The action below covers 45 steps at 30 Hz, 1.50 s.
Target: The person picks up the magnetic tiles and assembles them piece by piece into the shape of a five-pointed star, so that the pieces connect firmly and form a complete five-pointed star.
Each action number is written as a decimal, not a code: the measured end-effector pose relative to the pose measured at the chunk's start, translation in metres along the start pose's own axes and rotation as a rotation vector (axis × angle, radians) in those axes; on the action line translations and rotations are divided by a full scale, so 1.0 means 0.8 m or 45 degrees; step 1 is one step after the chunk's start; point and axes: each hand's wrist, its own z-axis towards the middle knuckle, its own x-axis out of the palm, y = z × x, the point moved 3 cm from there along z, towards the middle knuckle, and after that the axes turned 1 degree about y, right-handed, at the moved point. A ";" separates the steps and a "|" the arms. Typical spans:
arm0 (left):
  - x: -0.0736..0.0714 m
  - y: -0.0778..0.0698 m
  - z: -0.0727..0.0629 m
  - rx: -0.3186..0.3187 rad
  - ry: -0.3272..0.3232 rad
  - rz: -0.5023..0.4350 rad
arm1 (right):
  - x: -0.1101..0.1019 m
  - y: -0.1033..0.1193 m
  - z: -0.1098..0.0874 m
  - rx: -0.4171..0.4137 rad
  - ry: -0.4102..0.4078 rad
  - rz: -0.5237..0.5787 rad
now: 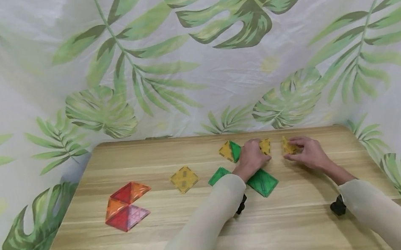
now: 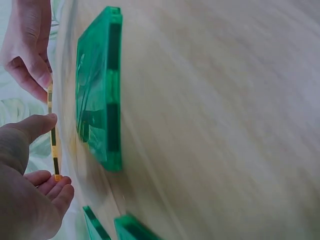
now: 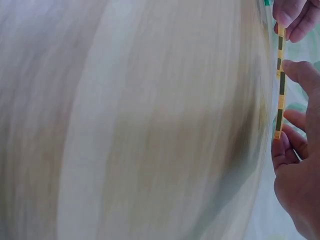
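Note:
My left hand point(image 1: 252, 158) is near the back of the table, its thumb and fingers pinching a yellow translucent magnetic tile point(image 1: 265, 146). A short gap to its right, my right hand point(image 1: 309, 153) holds another yellow magnetic tile point(image 1: 286, 146) by its edges. Both wrist views show yellow tile edges point(image 2: 54, 145) point(image 3: 280, 112) nearly edge-on between the hands. Green magnetic tiles point(image 1: 263, 183) lie flat just in front of my left hand, and more green tiles point(image 1: 218, 176) lie left of its wrist. Beyond that hand sits a yellow tile point(image 1: 225, 151) against a green tile point(image 1: 235, 151), partly covered by the hand.
Yellow tiles in a diamond shape point(image 1: 184, 180) lie left of the middle of the wooden table point(image 1: 277, 229). Farther left, red, orange and pink triangular tiles point(image 1: 124, 208) form a partial fan. A leaf-printed cloth point(image 1: 217, 80) hangs behind the table's back edge.

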 end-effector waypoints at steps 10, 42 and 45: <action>-0.003 0.010 -0.008 -0.023 -0.005 0.072 | 0.015 0.008 0.005 -0.018 0.055 0.033; -0.008 0.015 -0.011 0.047 0.075 0.369 | 0.045 0.027 0.022 -0.105 0.127 -0.032; -0.009 0.016 -0.012 0.046 0.079 0.364 | 0.046 0.027 0.022 -0.104 0.133 -0.032</action>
